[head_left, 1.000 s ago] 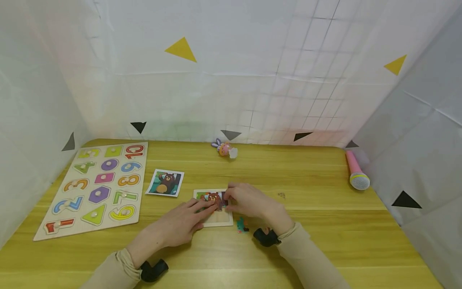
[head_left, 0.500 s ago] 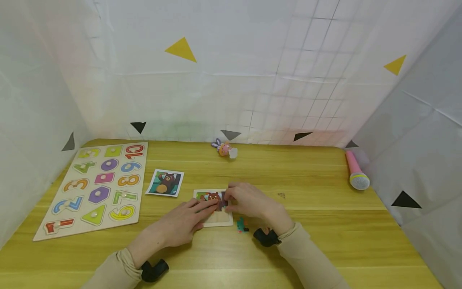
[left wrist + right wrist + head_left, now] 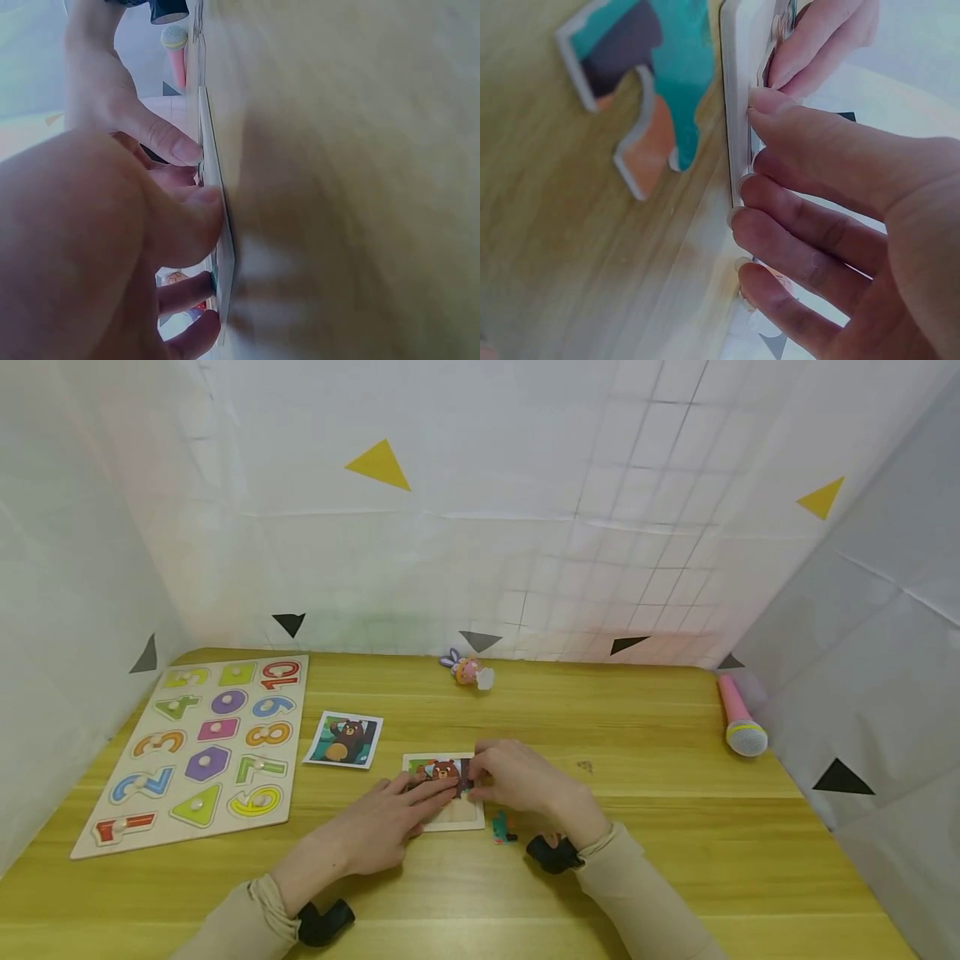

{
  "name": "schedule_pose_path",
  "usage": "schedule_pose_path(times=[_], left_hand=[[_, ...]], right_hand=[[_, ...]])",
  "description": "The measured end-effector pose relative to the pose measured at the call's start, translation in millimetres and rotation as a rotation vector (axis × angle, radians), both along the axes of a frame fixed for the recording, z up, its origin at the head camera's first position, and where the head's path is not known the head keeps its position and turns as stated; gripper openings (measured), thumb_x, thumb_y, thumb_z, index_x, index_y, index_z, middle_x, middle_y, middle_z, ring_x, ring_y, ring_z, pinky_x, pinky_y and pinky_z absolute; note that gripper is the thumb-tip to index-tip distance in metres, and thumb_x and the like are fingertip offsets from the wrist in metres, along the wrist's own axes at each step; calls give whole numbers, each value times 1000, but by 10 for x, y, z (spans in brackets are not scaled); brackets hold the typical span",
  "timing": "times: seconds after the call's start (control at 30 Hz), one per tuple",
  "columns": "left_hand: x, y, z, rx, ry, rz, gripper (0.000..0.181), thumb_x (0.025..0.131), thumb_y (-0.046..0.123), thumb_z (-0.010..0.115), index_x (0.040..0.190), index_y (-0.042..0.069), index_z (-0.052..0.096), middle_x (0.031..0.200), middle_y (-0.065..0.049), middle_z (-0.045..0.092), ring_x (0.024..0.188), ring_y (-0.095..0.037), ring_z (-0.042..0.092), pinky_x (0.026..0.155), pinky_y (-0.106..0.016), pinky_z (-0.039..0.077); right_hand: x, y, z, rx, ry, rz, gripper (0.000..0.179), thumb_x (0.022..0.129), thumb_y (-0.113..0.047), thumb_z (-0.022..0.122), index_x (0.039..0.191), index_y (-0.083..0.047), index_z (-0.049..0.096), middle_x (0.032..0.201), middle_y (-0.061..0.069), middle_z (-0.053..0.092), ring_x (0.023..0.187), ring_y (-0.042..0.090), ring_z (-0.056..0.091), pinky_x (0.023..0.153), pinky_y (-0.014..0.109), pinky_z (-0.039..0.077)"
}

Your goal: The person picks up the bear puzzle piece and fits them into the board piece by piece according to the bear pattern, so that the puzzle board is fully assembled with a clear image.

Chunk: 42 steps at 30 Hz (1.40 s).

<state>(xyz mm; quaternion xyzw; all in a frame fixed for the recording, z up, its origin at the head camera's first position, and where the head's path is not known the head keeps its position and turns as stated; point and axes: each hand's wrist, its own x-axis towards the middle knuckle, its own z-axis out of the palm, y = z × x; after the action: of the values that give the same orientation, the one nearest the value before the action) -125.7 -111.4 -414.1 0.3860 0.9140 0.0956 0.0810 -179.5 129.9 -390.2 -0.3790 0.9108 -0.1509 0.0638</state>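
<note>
A small wooden puzzle tray [image 3: 455, 817] lies on the table, its upper part filled with bear-picture pieces [image 3: 444, 769] and its lower part bare wood. My left hand [image 3: 369, 828] rests its fairly straight fingers on the pieces, with the thumb [image 3: 196, 221] at the tray's near edge. At the tray's right side, my right hand [image 3: 520, 779] holds a dark puzzle piece [image 3: 470, 774] between thumb and curled fingers; most of that piece is hidden. A loose teal puzzle piece [image 3: 682, 60] lies just right of the tray. Another piece [image 3: 553, 838] is mostly covered by the right wrist mount.
A bear picture card [image 3: 345, 740] lies left of the tray. Farther left is a wooden number-and-shape board [image 3: 281, 810]. A rabbit-eared figurine [image 3: 467, 670] lies at the back, and a pink toy microphone [image 3: 737, 706] at the right edge. White sheets [image 3: 480, 568] enclose the table.
The left fingers have shifted very slightly to the right over the pieces. The right hand stays at the tray's right side, almost unmoved.
</note>
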Motion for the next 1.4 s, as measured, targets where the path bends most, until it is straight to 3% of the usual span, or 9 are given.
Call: schedule_pose_path(times=[0.27, 0.57, 0.8, 1.07, 1.23, 1.4], left_hand=[[8, 19, 18, -9, 12, -5, 58, 103, 15, 48, 158, 21, 33, 164, 5, 29, 143, -33, 33, 110, -58, 38], [5, 20, 30, -6, -10, -5, 57, 103, 14, 48, 158, 21, 33, 165, 5, 27, 145, -34, 30, 110, -59, 37], [0, -11, 22, 11, 17, -36, 55, 104, 14, 47, 158, 18, 34, 164, 2, 30, 142, -33, 34, 111, -57, 37], [-3, -160, 74, 114, -52, 8, 47, 103, 25, 56, 148, 9, 50, 156, -8, 42, 140, -32, 44, 109, -49, 44], [-17, -257, 143, 108, -2, 32, 43, 98, 26, 66, 136, 6, 62, 148, -9, 53, 130, -31, 56, 102, -47, 50], [-35, -290, 142, 109, 15, 50, 40, 96, 25, 69, 131, 6, 66, 144, -9, 58, 125, -31, 60, 100, -48, 51]], right_hand=[[10, 6, 12, -41, -4, 37, 14, 87, -22, 79, 93, -9, 81, 84, -1, 61, 70, 3, 52, 63, 18, 47], [29, -26, 12, -51, 1, 21, 11, 86, -19, 80, 90, -9, 81, 85, -3, 63, 69, 2, 54, 63, 17, 48], [44, -38, -3, -79, -38, -6, 9, 86, -17, 80, 88, -8, 81, 84, -3, 62, 69, 4, 57, 62, 17, 49], [44, -36, -13, -95, -76, -21, 10, 85, -16, 81, 88, -6, 81, 83, -4, 61, 69, 4, 58, 63, 17, 49], [48, -40, -9, -97, -87, -27, 11, 85, -16, 81, 89, -6, 81, 83, -4, 61, 69, 4, 58, 63, 17, 49], [27, -6, -25, -96, -78, -35, 11, 85, -15, 81, 90, -6, 81, 82, -4, 61, 69, 4, 57, 63, 18, 49]])
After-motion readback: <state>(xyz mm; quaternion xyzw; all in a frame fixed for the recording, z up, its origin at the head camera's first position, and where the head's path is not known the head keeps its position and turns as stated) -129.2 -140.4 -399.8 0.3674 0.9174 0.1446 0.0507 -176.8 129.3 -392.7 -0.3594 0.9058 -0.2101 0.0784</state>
